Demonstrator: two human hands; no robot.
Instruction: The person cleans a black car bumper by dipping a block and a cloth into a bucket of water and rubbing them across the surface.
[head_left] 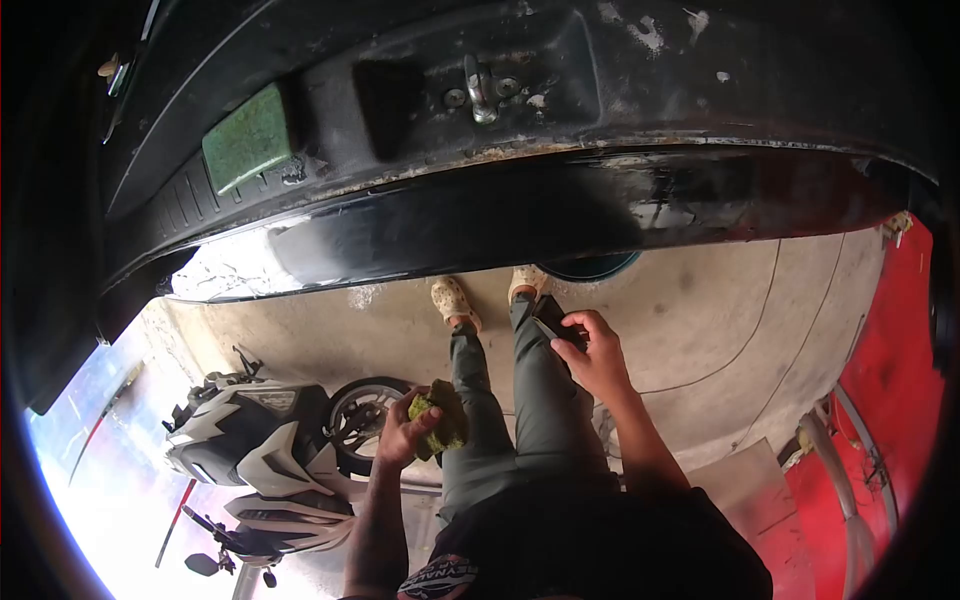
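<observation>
My left hand [402, 432] is closed on a yellow-green sponge or cloth [440, 418], held low in front of my left leg. My right hand [592, 350] grips a small dark flat object [550, 318] between thumb and fingers, over my right leg. Both hands are apart from the black car body edge [450, 220] ahead of me. On its inner ledge rests a green block [247, 138], and a metal latch loop [480, 92] sits near the middle.
A white and black motorcycle [270, 430] stands at the left. Below the car edge shows the rim of a dark bucket [597, 267]. My feet in beige clogs [452, 300] are on the concrete floor [690, 330]. A red wall [890, 330] is at the right.
</observation>
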